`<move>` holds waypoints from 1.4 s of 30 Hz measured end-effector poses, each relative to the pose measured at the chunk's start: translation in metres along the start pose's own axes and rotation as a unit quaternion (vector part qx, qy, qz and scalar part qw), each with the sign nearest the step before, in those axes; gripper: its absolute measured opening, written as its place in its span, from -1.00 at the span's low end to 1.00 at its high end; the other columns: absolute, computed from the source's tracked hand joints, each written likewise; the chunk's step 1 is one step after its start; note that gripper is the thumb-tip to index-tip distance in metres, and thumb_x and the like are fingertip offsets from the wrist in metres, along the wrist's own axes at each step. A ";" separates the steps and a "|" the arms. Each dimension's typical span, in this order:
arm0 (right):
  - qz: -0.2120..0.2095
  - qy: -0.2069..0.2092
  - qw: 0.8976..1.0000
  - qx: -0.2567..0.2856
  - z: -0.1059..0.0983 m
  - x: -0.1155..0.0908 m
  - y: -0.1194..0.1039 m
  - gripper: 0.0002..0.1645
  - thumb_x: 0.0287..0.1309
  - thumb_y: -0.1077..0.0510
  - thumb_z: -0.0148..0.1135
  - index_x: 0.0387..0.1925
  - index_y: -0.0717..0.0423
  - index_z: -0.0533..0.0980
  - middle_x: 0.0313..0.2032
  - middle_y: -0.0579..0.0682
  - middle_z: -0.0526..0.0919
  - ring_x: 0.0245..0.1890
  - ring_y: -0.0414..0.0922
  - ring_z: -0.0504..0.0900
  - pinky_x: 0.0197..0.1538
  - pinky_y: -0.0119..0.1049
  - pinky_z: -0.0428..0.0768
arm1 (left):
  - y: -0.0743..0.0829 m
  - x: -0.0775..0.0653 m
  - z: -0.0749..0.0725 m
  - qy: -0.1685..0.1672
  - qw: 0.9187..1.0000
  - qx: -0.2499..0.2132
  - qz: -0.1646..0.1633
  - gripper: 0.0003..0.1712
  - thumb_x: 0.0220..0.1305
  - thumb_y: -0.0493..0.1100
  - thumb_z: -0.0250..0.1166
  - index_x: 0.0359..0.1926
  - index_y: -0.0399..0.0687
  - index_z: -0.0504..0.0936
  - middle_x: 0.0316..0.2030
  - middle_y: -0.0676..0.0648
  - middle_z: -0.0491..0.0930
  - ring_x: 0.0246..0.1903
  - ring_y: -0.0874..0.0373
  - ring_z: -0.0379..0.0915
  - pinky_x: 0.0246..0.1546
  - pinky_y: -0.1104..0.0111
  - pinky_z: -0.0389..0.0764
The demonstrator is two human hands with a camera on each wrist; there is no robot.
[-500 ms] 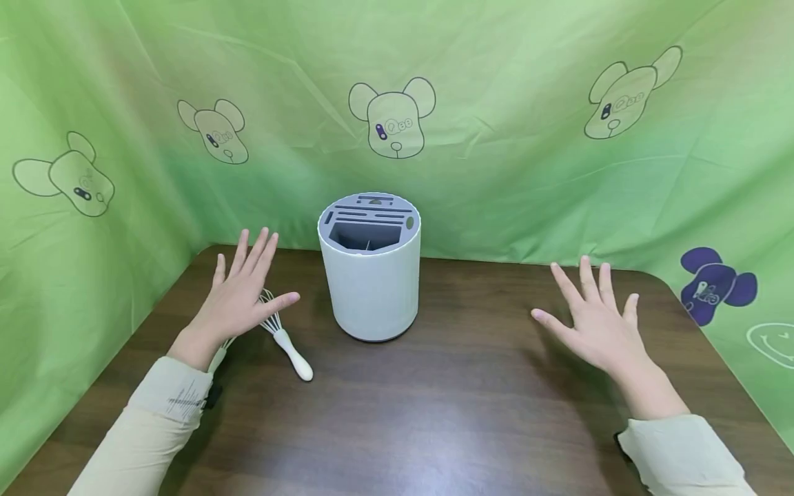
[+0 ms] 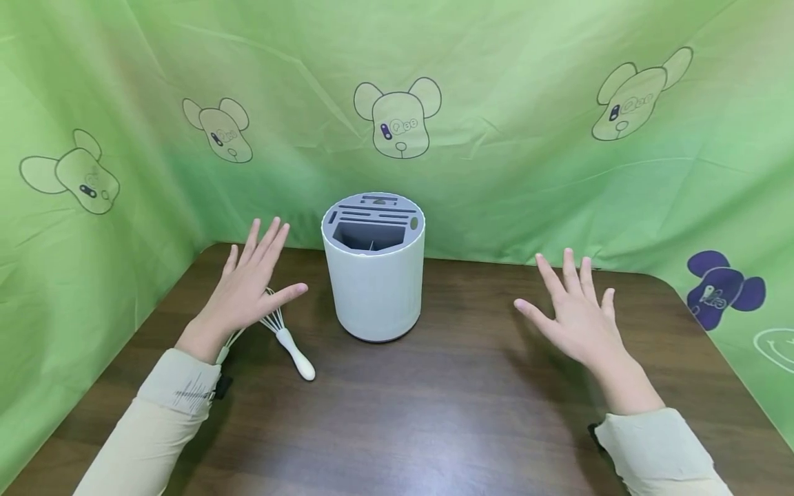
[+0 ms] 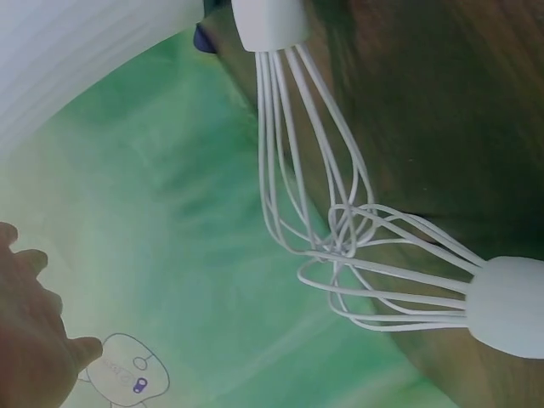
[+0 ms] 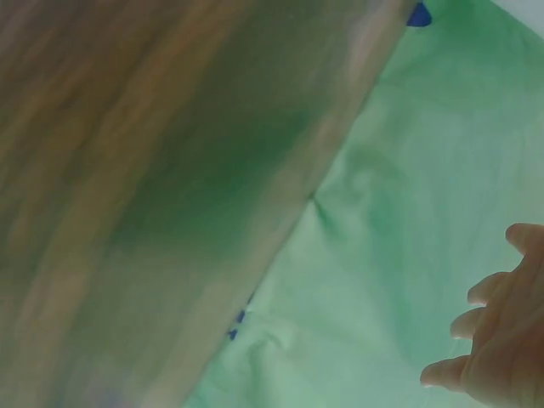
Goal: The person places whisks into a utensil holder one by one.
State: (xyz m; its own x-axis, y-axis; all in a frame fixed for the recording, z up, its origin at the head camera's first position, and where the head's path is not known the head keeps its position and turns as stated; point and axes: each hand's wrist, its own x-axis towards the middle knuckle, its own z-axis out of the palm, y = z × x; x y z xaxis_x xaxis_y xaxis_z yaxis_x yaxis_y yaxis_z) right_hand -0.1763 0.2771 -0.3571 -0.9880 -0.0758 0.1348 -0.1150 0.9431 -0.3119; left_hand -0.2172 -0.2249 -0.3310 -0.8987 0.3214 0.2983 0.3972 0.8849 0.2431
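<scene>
Lying with wire ends crossed, two white whisks (image 2: pixel 295 355) on the wood-grain table (image 2: pixel 434 413), left of the white utensil holder (image 2: pixel 375 296) | left hand (image 2: pixel 238 295) above them, fingers spread wide | right hand (image 2: pixel 583 325) well apart, its fingers I see also wide | green printed cloth (image 2: pixel 496 179) behind

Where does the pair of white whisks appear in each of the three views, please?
Head: the whisks are left of centre, partly hidden by the left hand.
Left wrist: they run from top centre to right edge.
Right wrist: not in it.
Shared landmark: the green cloth, in all three.
</scene>
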 end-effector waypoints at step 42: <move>-0.105 -0.015 0.978 0.179 0.002 0.041 -0.108 0.09 0.23 -0.40 0.17 0.54 -0.51 -0.28 0.58 -0.15 -0.43 0.58 0.17 -0.37 0.40 0.47 -0.05 | 0.030 0.034 0.022 0.113 0.970 -0.205 0.067 0.17 0.12 0.15 0.45 0.58 0.20 -0.07 0.59 0.04 -0.08 0.59 0.06 -0.31 0.47 -0.22 -0.02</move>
State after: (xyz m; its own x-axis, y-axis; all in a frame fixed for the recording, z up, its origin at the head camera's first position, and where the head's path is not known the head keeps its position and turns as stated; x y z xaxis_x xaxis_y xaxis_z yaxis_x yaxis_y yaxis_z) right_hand -0.2047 0.1719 -0.3195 -0.9409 -0.2691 0.2057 -0.3386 0.7324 -0.5908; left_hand -0.2401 -0.1802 -0.3341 -0.7891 0.3006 0.5356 0.5892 0.6170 0.5217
